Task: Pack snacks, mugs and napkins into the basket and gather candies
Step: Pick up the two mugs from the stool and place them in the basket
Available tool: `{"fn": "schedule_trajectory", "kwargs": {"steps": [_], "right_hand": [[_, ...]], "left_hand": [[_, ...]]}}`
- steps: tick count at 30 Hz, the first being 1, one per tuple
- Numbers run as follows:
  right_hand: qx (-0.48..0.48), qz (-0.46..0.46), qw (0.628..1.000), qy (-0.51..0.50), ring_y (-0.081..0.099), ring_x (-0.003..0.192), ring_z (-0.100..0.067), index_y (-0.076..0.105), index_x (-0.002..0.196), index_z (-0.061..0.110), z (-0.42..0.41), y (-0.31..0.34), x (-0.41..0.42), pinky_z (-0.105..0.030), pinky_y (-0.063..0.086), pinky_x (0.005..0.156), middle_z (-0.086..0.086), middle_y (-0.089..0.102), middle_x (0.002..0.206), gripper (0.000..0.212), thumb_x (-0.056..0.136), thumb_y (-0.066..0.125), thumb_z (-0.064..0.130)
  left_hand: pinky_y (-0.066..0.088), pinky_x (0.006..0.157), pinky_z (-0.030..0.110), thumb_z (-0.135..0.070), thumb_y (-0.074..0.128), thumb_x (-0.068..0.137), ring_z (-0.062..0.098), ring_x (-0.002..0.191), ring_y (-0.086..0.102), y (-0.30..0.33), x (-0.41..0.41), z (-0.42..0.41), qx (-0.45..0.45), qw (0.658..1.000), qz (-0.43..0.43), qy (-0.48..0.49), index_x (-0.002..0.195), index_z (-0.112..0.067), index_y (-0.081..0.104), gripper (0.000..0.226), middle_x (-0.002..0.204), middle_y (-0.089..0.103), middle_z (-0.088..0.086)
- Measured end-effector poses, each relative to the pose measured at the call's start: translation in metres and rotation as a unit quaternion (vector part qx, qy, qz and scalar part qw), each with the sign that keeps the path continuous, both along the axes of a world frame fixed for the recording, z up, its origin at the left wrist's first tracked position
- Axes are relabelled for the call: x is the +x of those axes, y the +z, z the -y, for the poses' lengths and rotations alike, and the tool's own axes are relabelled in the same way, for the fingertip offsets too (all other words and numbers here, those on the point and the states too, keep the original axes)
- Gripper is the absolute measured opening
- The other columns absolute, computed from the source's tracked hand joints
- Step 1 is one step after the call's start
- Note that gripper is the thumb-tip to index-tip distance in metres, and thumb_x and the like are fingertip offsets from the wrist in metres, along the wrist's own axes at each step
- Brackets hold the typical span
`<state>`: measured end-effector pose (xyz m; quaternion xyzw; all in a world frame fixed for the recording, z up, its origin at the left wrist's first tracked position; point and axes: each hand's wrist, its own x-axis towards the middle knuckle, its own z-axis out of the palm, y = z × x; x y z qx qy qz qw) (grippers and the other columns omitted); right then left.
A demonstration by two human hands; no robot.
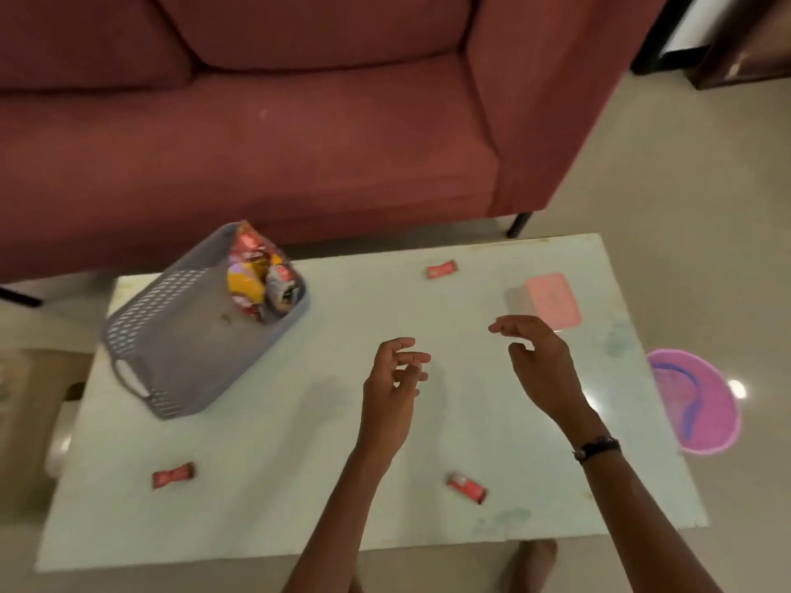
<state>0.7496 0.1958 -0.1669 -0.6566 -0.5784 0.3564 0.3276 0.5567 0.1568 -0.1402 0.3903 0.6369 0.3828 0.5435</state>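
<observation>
A grey slotted basket [171,357] sits on the left of the pale table [299,485], with red and yellow snack packets [252,280] bunched in its far end. Three red wrapped candies lie loose: one at the back [441,269], one at the front left [173,475], one at the front middle [467,488]. A pink napkin pack [548,299] rests at the right back. My left hand [391,391] hovers over the table's middle, fingers loosely curled and holding nothing. My right hand [539,361] hovers just in front of the napkin pack, fingers apart and not touching it.
A dark red sofa [299,134] stands close behind the table. A round pink mat [697,404] lies on the tiled floor to the right. A bare foot [537,562] shows below the table's front edge. No mugs are in view.
</observation>
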Motion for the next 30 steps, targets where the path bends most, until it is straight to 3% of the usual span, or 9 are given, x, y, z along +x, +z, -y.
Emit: {"fn": "schedule_trajectory", "kwargs": {"steps": [6,13,22,27,30], "right_hand": [[-0.008,-0.028,0.994,0.107,0.056,0.098,0.004,0.065,0.099,0.008,0.012,-0.014,-0.165,-0.007,0.044,0.069,0.03,0.062,0.099,0.042,0.077,0.043,-0.02],[0.022,-0.048,0.981,0.189,0.058,0.094,-0.009,0.068,0.094,0.011,0.006,-0.026,-0.305,-0.012,0.047,0.07,0.001,0.063,0.106,0.042,0.078,0.045,-0.02],[-0.033,-0.072,0.956,0.284,0.061,0.09,-0.006,0.069,0.091,0.013,0.019,-0.009,-0.429,-0.007,0.045,0.077,0.003,0.066,0.097,0.024,0.088,0.052,-0.003],[-0.081,-0.073,0.929,0.353,0.062,0.093,-0.011,0.068,0.089,0.016,0.026,-0.007,-0.503,-0.015,0.047,0.083,0.005,0.066,0.098,0.026,0.089,0.049,-0.002],[-0.095,-0.067,0.915,0.387,0.064,0.094,-0.014,0.068,0.09,0.018,0.027,-0.016,-0.562,-0.025,0.05,0.087,0.004,0.068,0.102,0.028,0.089,0.047,-0.002]], "left_hand": [[0.049,0.068,0.017,-0.013,0.048,0.094,0.009,0.082,0.064,-0.001,-0.164,0.037,-0.009,0.998,-0.015,0.065,0.107,-0.024,0.054,0.018,0.097,0.07,-0.007],[0.051,0.07,0.023,-0.011,0.046,0.095,0.008,0.078,0.066,-0.014,-0.288,0.062,-0.017,0.989,-0.049,0.139,0.104,-0.022,0.055,0.016,0.097,0.07,-0.002],[0.052,0.068,0.02,-0.01,0.047,0.095,0.017,0.084,0.067,-0.017,-0.365,0.089,-0.05,0.958,-0.027,0.28,0.105,-0.017,0.056,0.016,0.096,0.07,0.002],[0.051,0.074,0.025,-0.006,0.048,0.094,0.02,0.092,0.062,-0.021,-0.424,0.104,-0.056,0.908,-0.049,0.413,0.102,-0.013,0.058,0.014,0.105,0.064,0.006],[0.052,0.084,0.046,-0.018,0.051,0.091,0.034,0.101,0.058,-0.03,-0.47,0.106,-0.071,0.85,-0.118,0.508,0.109,-0.001,0.055,0.025,0.11,0.057,0.02]]}}
